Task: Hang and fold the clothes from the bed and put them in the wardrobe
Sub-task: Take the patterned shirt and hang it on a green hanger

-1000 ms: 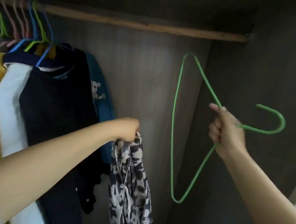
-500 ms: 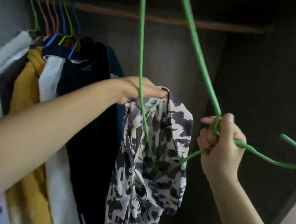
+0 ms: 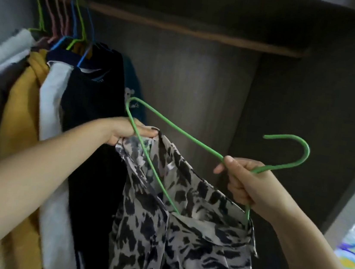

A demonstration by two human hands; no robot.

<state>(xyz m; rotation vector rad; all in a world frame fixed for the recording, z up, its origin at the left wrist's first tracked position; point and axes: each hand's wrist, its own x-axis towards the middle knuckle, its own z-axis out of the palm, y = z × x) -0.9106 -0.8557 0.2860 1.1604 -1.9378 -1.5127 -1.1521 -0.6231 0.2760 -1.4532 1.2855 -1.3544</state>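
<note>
Inside the wardrobe, my left hand (image 3: pixel 127 133) pinches the top edge of a black-and-white patterned garment (image 3: pixel 181 236) and holds it up. My right hand (image 3: pixel 242 181) grips a green wire hanger (image 3: pixel 179 131) at the neck, its hook pointing right. The hanger's lower part is pushed down inside the garment's opening and is hidden by the cloth. One hanger corner sticks up above my left hand.
A wooden rail (image 3: pixel 186 28) spans the wardrobe top. Several clothes on coloured hangers (image 3: pixel 69 23) crowd the left: white, yellow (image 3: pixel 25 96), black (image 3: pixel 93 100), blue. The rail's right half is bare. A bright patterned sheet (image 3: pixel 354 254) shows at the far right.
The hanger has come down from high overhead and slid into the garment's opening. My left hand has raised and spread the garment's edge. The view has shifted right.
</note>
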